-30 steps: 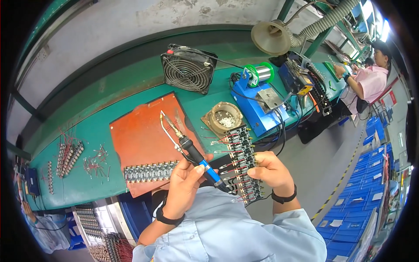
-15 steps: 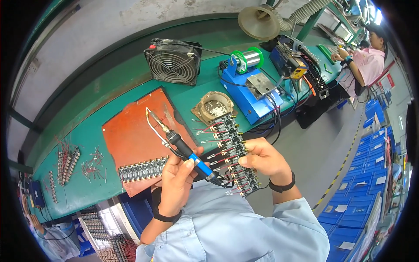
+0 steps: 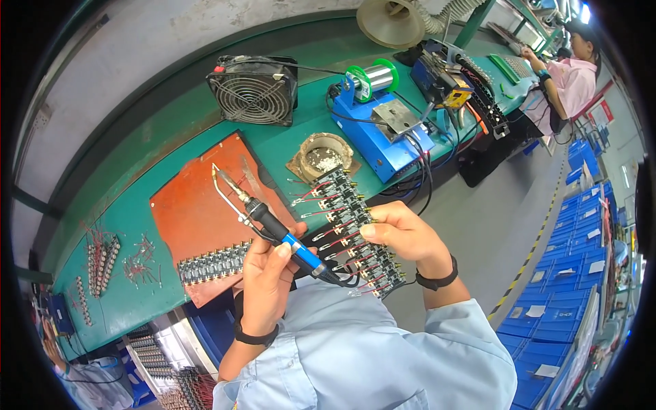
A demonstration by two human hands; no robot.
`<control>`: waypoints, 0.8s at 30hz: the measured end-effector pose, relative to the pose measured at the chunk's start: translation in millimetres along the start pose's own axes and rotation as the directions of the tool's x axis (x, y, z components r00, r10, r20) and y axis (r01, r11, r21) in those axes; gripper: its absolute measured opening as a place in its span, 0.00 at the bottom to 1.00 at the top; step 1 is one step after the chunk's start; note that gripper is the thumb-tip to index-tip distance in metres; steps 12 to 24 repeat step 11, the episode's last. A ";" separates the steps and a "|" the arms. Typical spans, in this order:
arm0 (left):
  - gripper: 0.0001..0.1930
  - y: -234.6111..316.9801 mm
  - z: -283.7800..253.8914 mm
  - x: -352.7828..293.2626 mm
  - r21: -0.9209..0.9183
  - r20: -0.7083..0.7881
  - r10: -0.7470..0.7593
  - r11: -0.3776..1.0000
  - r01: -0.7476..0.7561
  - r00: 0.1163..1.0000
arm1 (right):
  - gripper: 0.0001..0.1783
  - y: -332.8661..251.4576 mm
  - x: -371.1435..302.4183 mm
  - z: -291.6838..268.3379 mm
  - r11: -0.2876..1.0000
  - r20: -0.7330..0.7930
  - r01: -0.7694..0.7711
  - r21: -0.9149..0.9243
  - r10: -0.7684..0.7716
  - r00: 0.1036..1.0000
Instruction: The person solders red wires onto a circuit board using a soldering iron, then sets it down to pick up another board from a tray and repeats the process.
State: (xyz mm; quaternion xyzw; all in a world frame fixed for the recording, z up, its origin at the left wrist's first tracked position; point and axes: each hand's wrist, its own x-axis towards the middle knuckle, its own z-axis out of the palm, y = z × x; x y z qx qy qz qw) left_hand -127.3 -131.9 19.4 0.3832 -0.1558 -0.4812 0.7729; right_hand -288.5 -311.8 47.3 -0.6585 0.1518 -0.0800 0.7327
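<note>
My left hand (image 3: 268,270) is closed around the blue and black handle of a soldering iron (image 3: 298,251). The iron's tip, with a thin feed tube alongside, points up and left over an orange board (image 3: 198,195). In my right hand (image 3: 404,236) I grip a panel of small black circuit boards (image 3: 350,220) by its right edge, thumb on top. Short red wires with pale ends stick out from the panel's left side. Another panel of circuit boards (image 3: 215,264) lies on the orange board's near edge, partly behind my left hand.
On the green bench stand a black fan (image 3: 253,92), a round pot with whitish bits (image 3: 324,156) and a blue solder feeder (image 3: 386,140) with a solder reel (image 3: 372,78). Loose wires (image 3: 142,263) lie at left. Blue bins (image 3: 557,301) line the right; a co-worker (image 3: 570,85) sits far right.
The whole view has shifted slightly, so bench things appear further left and up. Both hands keep their holds on the soldering iron and the circuit board panel.
</note>
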 end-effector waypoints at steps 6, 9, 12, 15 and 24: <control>0.14 -1.3 -1.7 -0.4 -0.007 0.006 0.016 1.000 -0.016 1.000 | 0.13 4.1 3.5 -0.5 0.999 0.000 0.033 -0.012 -0.033 0.999; 0.14 -1.2 -1.1 -0.1 0.000 0.010 0.020 1.000 -0.020 1.000 | 0.13 3.8 2.5 -0.5 0.999 -0.002 0.031 -0.010 -0.031 1.000; 0.15 -0.8 -0.5 -0.7 0.008 0.009 0.017 1.000 -0.017 1.000 | 0.13 3.6 2.2 0.8 0.999 -0.002 0.032 0.017 -0.032 0.999; 0.15 -0.8 -0.5 -0.7 0.008 0.009 0.017 1.000 -0.017 1.000 | 0.13 3.6 2.2 0.8 0.999 -0.002 0.032 0.017 -0.032 0.999; 0.15 -0.8 -0.5 -0.7 0.008 0.009 0.017 1.000 -0.017 1.000 | 0.13 3.6 2.2 0.8 0.999 -0.002 0.032 0.017 -0.032 0.999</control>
